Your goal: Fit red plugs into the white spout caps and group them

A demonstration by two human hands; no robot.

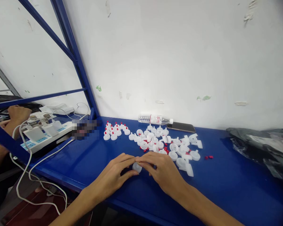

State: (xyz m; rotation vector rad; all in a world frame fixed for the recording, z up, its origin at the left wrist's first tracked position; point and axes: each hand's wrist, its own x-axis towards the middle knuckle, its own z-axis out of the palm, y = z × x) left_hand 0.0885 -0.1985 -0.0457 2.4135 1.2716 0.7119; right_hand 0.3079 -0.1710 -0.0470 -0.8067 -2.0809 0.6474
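Between the fingertips of both hands is a white plastic nozzle cap (137, 168), held just above the near part of the blue table. My left hand (116, 171) has its thumb and forefinger closed around the cap from the left. From the right, my right hand (159, 171) pinches at the cap's upper end; its fingertips hide whatever small part may be there. Just beyond the hands lies a loose pile of white nozzle caps (160, 144), some upright, some tipped over. Small red tips (165, 148) are scattered among them. Farther left stand several white caps with red tips (113, 135).
A clear plastic bottle (155, 119) lies by the wall, beside a dark phone (181, 127). Dark plastic bags (261, 147) sit at the right. Left are a blue frame post (81, 62), a power strip (47, 138), white cables (25, 169) and another person's arm (16, 117).
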